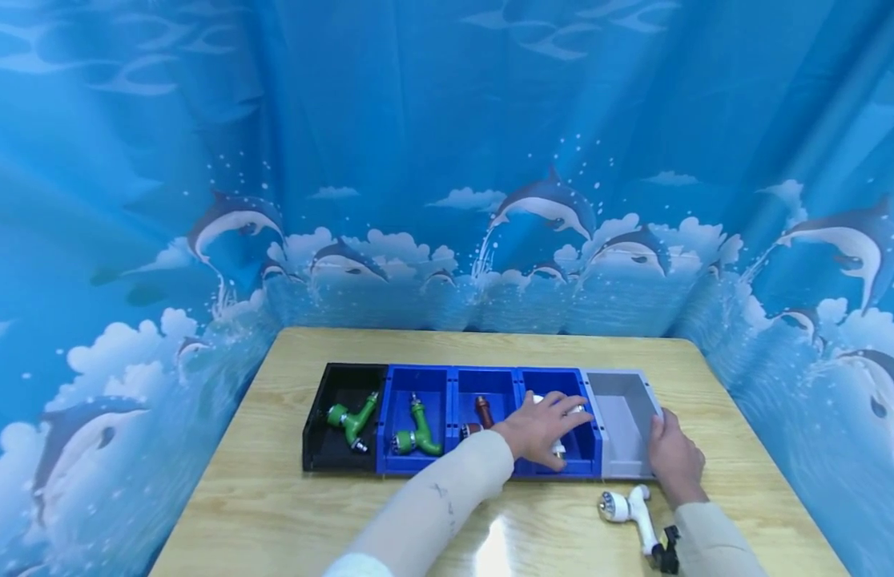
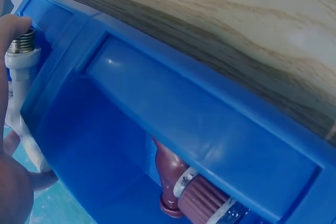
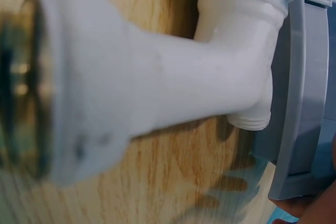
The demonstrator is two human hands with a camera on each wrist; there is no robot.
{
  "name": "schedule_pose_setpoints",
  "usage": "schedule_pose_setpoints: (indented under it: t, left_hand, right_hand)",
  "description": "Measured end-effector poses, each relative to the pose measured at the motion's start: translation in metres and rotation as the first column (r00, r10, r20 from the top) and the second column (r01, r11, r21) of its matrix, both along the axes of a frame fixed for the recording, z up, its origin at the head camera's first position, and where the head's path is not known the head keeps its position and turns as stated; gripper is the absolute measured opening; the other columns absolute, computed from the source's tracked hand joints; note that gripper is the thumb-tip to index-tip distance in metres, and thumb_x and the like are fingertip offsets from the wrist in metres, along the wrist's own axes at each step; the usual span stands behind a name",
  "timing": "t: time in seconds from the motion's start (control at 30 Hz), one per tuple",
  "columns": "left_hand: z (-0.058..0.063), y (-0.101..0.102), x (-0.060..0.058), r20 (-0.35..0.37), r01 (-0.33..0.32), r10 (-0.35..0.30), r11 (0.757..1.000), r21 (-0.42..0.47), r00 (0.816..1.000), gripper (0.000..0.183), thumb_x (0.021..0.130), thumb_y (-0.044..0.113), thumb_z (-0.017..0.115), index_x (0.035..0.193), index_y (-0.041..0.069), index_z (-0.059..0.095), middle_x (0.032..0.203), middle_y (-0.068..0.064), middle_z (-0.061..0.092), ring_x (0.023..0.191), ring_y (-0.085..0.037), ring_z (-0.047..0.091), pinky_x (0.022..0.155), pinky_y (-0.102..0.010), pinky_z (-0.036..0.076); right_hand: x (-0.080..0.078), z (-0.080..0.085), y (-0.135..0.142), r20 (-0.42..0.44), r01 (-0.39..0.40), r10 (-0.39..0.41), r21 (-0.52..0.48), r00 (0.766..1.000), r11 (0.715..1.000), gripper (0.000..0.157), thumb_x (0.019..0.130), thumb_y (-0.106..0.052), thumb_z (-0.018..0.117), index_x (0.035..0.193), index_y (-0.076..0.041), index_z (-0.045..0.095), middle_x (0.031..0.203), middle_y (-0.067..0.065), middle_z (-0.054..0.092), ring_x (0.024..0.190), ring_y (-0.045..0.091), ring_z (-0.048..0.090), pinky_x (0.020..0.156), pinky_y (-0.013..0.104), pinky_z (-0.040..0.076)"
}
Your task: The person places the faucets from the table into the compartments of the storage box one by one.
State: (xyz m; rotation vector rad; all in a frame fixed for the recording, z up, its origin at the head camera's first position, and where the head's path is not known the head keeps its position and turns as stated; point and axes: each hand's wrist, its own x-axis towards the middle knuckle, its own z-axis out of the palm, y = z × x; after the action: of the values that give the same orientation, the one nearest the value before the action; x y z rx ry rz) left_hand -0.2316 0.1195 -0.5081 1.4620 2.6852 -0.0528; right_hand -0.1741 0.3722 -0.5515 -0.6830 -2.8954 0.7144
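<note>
My left hand (image 1: pixel 537 430) reaches down into the rightmost blue bin (image 1: pixel 598 457) and grips a white tap (image 2: pixel 20 90) by its ends; the hand covers much of the tap in the head view. My right hand (image 1: pixel 674 457) holds the right wall of the grey bin (image 1: pixel 620 393), thumb at the rim and fingers outside. On the table in front of the grey bin lies another white tap (image 1: pixel 640 517), near the right wrist. It looms large in the right wrist view, beside the grey bin's wall (image 3: pixel 296 103).
The bins form one joined row. A black bin (image 1: pixel 317 449) at the left holds a green tap (image 1: pixel 356 418), the blue bin beside it a green tap (image 1: pixel 418 433). A brown tap (image 1: pixel 483 411) lies in the middle blue bin. Dolphin-print curtains (image 1: pixel 447 160) surround the wooden table (image 1: pixel 274 513).
</note>
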Motion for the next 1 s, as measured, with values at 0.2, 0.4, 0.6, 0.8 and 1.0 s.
schedule_pose_setpoints:
  t: [0.2, 0.4, 0.6, 0.8, 1.0]
  left_hand:
    - [-0.003, 0.000, -0.002, -0.014, -0.011, 0.011, 1.000, 0.016, 1.000, 0.091, 0.080, 0.062, 0.067, 0.153, 0.042, 0.015, 0.161, 0.014, 0.007, 0.145, -0.014, 0.018, 0.111, -0.057, 0.030]
    - [-0.003, 0.001, -0.004, -0.038, -0.014, 0.015, 1.000, 0.023, 0.999, 0.092, 0.079, 0.061, 0.069, 0.153, 0.041, 0.018, 0.161, 0.014, 0.009, 0.144, -0.016, 0.021, 0.110, -0.056, 0.032]
    - [-0.004, 0.003, -0.004, -0.021, -0.007, 0.007, 1.000, 0.025, 1.000, 0.091, 0.080, 0.060, 0.070, 0.153, 0.040, 0.019, 0.161, 0.013, 0.010, 0.143, -0.015, 0.023, 0.110, -0.057, 0.032]
    - [0.000, 0.007, -0.006, 0.000, -0.056, 0.056, 0.998, 0.002, 0.998, 0.090, 0.080, 0.061, 0.068, 0.153, 0.041, 0.019, 0.160, 0.014, 0.010, 0.141, -0.015, 0.028, 0.111, -0.055, 0.032]
    - [-0.001, 0.014, -0.006, 0.002, -0.125, 0.125, 0.992, -0.015, 0.992, 0.087, 0.080, 0.057, 0.071, 0.151, 0.041, 0.024, 0.160, 0.015, 0.013, 0.140, -0.017, 0.031, 0.111, -0.055, 0.032]
  right_hand:
    - [-0.001, 0.000, 0.001, 0.010, 0.006, -0.006, 0.008, 1.000, 1.000, 0.063, 0.105, -0.040, 0.010, 0.145, 0.004, 0.029, 0.135, 0.035, 0.044, 0.113, 0.056, 0.048, 0.091, 0.064, 0.037]
    - [-0.001, 0.002, 0.000, 0.004, -0.007, 0.007, 0.001, 1.000, 1.000, 0.063, 0.105, -0.041, 0.010, 0.145, 0.004, 0.029, 0.136, 0.035, 0.044, 0.113, 0.056, 0.048, 0.090, 0.064, 0.038]
    - [0.001, 0.003, 0.001, 0.006, -0.008, 0.008, 0.010, 1.000, 1.000, 0.061, 0.105, -0.040, 0.011, 0.144, 0.004, 0.031, 0.133, 0.035, 0.046, 0.111, 0.057, 0.050, 0.086, 0.063, 0.040]
    - [0.002, 0.003, 0.001, -0.017, -0.013, 0.013, 0.017, 1.000, 1.000, 0.059, 0.105, -0.038, 0.012, 0.142, 0.003, 0.032, 0.131, 0.036, 0.048, 0.109, 0.057, 0.050, 0.085, 0.064, 0.042]
    - [0.002, 0.002, -0.001, -0.014, -0.008, 0.009, 0.014, 1.000, 1.000, 0.061, 0.105, -0.039, 0.011, 0.143, 0.003, 0.032, 0.130, 0.036, 0.048, 0.109, 0.057, 0.051, 0.085, 0.063, 0.042]
